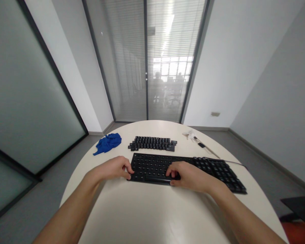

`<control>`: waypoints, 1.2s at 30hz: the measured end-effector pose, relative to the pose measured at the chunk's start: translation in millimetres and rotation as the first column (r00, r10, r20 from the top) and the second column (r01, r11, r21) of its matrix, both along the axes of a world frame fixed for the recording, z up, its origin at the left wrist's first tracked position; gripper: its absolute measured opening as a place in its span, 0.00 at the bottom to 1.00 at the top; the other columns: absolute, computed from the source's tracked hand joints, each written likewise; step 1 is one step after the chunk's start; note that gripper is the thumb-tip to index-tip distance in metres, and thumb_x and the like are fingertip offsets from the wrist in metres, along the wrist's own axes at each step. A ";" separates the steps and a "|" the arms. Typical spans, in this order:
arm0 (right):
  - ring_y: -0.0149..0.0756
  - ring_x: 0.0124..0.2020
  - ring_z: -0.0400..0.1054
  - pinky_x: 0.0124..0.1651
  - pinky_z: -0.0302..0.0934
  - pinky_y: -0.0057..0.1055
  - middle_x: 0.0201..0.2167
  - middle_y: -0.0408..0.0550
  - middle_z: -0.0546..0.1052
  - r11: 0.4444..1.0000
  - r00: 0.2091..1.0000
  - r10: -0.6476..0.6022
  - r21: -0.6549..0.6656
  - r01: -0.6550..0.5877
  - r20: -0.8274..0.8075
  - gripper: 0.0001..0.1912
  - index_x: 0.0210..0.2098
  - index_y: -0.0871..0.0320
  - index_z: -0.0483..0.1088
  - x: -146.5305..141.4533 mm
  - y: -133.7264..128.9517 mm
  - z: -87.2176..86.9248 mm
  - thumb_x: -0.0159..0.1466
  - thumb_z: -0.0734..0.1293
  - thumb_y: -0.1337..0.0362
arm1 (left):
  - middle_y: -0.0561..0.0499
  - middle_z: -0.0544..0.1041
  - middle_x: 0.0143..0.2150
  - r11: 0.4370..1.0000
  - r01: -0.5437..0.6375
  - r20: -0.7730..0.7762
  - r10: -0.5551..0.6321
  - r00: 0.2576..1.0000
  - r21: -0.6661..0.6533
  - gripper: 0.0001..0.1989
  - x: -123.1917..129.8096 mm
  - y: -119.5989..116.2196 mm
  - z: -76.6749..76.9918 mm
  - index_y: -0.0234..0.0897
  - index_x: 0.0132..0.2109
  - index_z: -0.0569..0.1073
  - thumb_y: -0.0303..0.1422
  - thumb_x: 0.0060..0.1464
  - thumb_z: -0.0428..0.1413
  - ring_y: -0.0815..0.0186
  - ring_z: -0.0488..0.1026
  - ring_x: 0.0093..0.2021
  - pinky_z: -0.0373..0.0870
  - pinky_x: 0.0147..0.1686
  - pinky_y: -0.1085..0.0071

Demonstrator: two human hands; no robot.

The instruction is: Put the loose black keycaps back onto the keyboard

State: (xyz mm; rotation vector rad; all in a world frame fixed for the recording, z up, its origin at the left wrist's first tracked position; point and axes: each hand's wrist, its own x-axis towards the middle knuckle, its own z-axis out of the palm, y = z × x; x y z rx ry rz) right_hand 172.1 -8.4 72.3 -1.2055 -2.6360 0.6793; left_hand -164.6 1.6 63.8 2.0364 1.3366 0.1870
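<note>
A black keyboard (152, 162) lies across the table in front of me. Most keycaps are off its left part, baring rows of switches; a space bar (156, 178) sits along its front edge, and its right part still carries keys. My left hand (117, 168) grips the keyboard's front left corner between thumb and fingers. At the right end of the space bar, my right hand (184, 174) is closed, fingers curled over the keyboard and thumb at its front edge. What lies between them is hidden. Behind the keyboard, loose black keycaps (152, 143) are laid out in rows.
A crumpled blue cloth (108, 143) lies at the left on the round white table (142, 213). At the back right are a thin brush-like tool (205, 147) and a whitish crumpled item (189, 134). A cable (235, 162) runs off the keyboard's right. A dark-and-red chair (298, 217) stands lower right.
</note>
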 end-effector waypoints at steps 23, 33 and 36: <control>0.36 0.34 0.70 0.37 0.59 0.29 0.33 0.45 0.78 1.000 1.000 -0.003 -0.001 0.003 0.000 0.12 0.41 0.55 0.78 0.6 0.2 -3.1 0.56 0.72 0.66 | 0.52 0.82 0.30 0.990 -0.052 0.066 0.061 0.996 -0.134 0.12 -1.3 3.4 -6.6 0.37 0.35 0.84 0.38 0.42 0.66 0.63 0.74 0.31 0.63 0.31 0.73; 0.36 0.34 0.70 0.37 0.59 0.29 0.34 0.45 0.78 1.000 1.000 -0.009 -0.011 0.009 -0.015 0.13 0.41 0.56 0.78 0.7 -0.5 -3.0 0.56 0.72 0.66 | 0.47 0.79 0.41 0.858 -0.272 0.267 0.165 0.949 0.437 0.17 -5.7 31.4 -32.7 0.37 0.43 0.80 0.44 0.61 0.54 0.61 0.73 0.39 0.68 0.39 0.69; 0.36 0.34 0.70 0.37 0.59 0.29 0.34 0.45 0.78 1.000 1.000 0.006 -0.003 -0.006 -0.007 0.12 0.41 0.55 0.78 0.3 -0.2 -3.5 0.56 0.71 0.66 | 0.46 0.76 0.48 0.733 -0.317 0.217 0.232 0.948 0.602 0.16 -5.3 41.9 -47.4 0.39 0.49 0.78 0.41 0.64 0.52 0.61 0.74 0.42 0.69 0.45 0.67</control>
